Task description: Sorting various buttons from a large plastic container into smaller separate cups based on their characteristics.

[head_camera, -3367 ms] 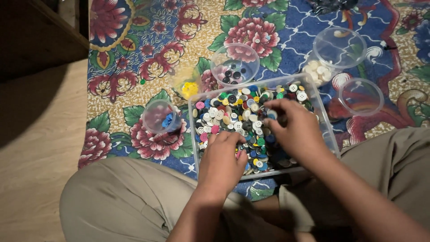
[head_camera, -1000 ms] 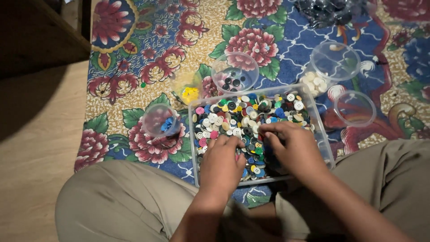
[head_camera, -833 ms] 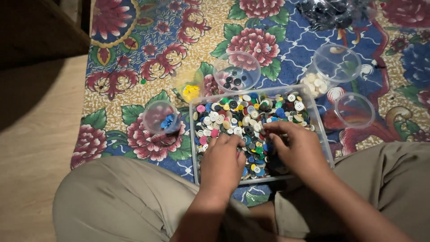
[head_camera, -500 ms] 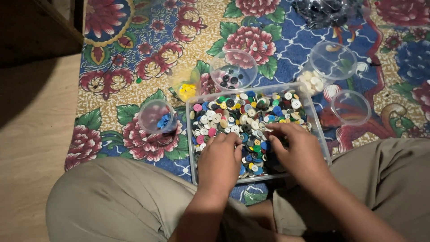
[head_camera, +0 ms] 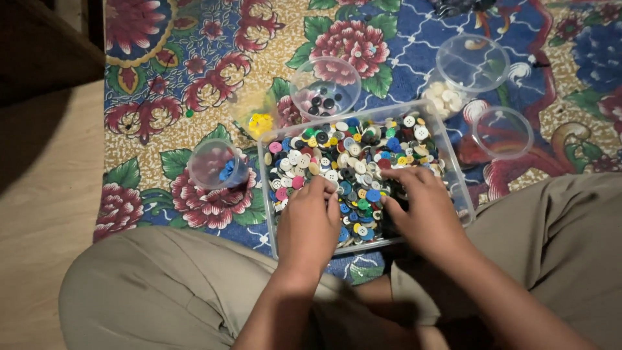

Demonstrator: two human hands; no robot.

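On the flowery mat (head_camera: 194, 58), both hands, left hand (head_camera: 310, 223) and right hand (head_camera: 424, 210), press curled fingers into round shiny buttons (head_camera: 353, 152) inside a clear plastic tray (head_camera: 453, 165); each grip's hold I cannot tell.

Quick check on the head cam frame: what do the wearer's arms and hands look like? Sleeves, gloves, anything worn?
Both forearms are bare up to the frame edge, no sleeves showing. The left hand and right hand have no gloves; no rings, watch or bands can be made out in the dim light. Khaki trousers cover the legs.
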